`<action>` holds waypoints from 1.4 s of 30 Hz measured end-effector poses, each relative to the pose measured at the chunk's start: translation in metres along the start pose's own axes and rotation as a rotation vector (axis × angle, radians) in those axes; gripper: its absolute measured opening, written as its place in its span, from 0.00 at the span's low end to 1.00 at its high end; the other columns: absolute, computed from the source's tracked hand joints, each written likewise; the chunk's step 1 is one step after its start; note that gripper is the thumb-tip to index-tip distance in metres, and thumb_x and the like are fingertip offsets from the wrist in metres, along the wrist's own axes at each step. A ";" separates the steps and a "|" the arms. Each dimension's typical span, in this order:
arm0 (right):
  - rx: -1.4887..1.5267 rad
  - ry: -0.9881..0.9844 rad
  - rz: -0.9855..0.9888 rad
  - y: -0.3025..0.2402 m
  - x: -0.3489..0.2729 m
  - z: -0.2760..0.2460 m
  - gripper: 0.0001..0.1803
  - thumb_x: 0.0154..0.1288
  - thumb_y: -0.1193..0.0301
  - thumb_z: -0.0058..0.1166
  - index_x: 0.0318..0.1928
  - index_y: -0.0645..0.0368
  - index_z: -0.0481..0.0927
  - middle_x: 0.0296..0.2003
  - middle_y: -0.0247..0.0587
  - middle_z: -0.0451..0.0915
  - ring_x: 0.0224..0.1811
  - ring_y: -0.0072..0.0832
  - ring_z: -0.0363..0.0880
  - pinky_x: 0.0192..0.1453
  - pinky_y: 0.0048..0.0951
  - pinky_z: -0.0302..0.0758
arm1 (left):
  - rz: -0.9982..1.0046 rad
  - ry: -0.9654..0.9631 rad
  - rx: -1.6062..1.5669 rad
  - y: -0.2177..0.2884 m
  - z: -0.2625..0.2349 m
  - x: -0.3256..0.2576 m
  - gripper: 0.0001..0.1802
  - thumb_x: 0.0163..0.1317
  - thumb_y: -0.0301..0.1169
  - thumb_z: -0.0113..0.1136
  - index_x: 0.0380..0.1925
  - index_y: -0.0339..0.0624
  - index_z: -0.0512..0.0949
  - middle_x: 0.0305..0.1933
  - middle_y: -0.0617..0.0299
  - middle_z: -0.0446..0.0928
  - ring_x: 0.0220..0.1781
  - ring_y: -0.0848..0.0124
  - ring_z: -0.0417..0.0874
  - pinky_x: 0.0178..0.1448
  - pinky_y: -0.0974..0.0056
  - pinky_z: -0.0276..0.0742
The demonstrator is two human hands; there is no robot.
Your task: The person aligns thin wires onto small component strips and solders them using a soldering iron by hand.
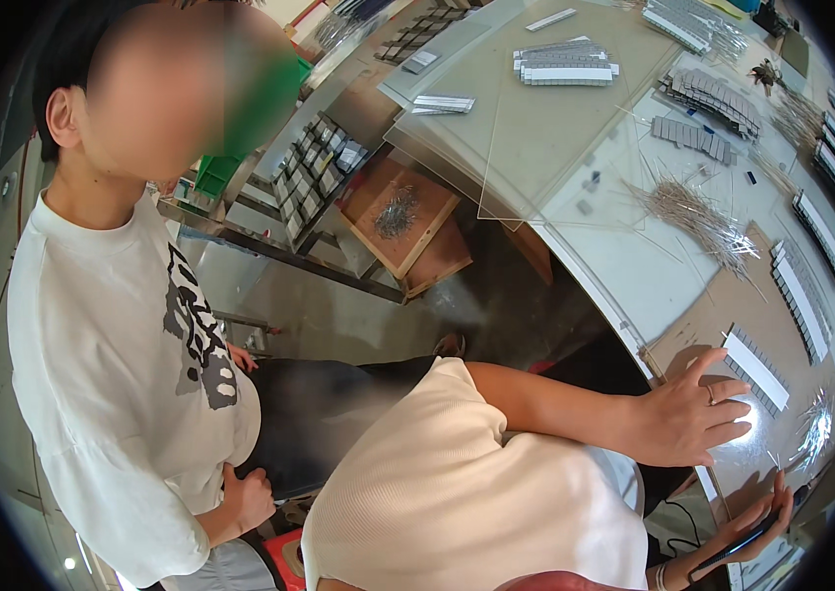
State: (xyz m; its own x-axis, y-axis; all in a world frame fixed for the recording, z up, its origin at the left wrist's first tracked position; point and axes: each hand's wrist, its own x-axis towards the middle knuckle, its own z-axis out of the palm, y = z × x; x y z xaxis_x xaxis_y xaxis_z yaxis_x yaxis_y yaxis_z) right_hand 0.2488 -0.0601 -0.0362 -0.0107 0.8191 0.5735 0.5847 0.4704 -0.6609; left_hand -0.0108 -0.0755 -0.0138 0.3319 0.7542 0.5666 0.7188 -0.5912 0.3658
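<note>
My left hand (695,412) reaches over the table with fingers spread, a ring on one finger. Its fingertips lie beside or on the near edge of a white strip with a grey segmented border (758,369); exact contact is hard to tell. At the lower right, my right hand (767,522) is curled around a dark slim tool (740,550). Near its raised fingertip a thin pale piece shows, too small to name. Just beyond that hand lies a small bundle of shiny metal wires (815,429). The strip rests on a brown board (683,340).
Another person (122,325) in a white T-shirt is close on my left. Loose thin wires (708,222) and segmented grey strips (708,98) cover parts of the table. Glass sheets (496,128) overhang its edge. A wooden box (402,217) with metal bits stands below.
</note>
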 end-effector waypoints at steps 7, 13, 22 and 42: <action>-0.021 -0.009 -0.018 0.008 -0.005 0.004 0.18 0.75 0.74 0.40 0.60 0.71 0.65 0.51 0.62 0.78 0.55 0.43 0.78 0.62 0.36 0.70 | 0.023 0.062 0.054 -0.006 0.010 -0.003 0.37 0.44 0.51 0.70 0.53 0.43 0.76 0.60 0.52 0.69 0.70 0.56 0.60 0.69 0.29 0.49; -0.052 0.017 -0.015 0.024 -0.014 0.016 0.17 0.75 0.75 0.40 0.59 0.71 0.65 0.52 0.62 0.78 0.56 0.42 0.78 0.62 0.35 0.70 | 0.007 0.047 0.119 -0.012 0.027 -0.010 0.40 0.42 0.53 0.70 0.53 0.40 0.75 0.61 0.50 0.69 0.72 0.55 0.58 0.70 0.30 0.48; -0.066 0.027 -0.018 0.014 -0.011 0.015 0.17 0.75 0.76 0.38 0.60 0.71 0.65 0.53 0.59 0.77 0.56 0.39 0.77 0.63 0.33 0.70 | 0.017 0.070 0.128 -0.010 0.027 -0.009 0.36 0.52 0.53 0.64 0.54 0.38 0.75 0.61 0.45 0.69 0.72 0.51 0.57 0.72 0.30 0.42; -0.013 0.026 -0.037 0.025 -0.013 0.020 0.18 0.76 0.74 0.39 0.61 0.71 0.64 0.53 0.60 0.77 0.56 0.40 0.77 0.62 0.33 0.70 | -0.042 -0.022 0.176 -0.010 0.025 -0.010 0.42 0.53 0.58 0.60 0.59 0.38 0.72 0.64 0.49 0.68 0.73 0.49 0.55 0.71 0.26 0.38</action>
State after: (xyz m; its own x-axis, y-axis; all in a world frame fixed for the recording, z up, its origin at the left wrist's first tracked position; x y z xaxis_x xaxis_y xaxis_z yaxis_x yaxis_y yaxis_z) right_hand 0.2476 -0.0523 -0.0698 -0.0115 0.7924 0.6099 0.5946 0.4958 -0.6330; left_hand -0.0058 -0.0697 -0.0418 0.3117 0.7843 0.5365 0.8276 -0.5015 0.2523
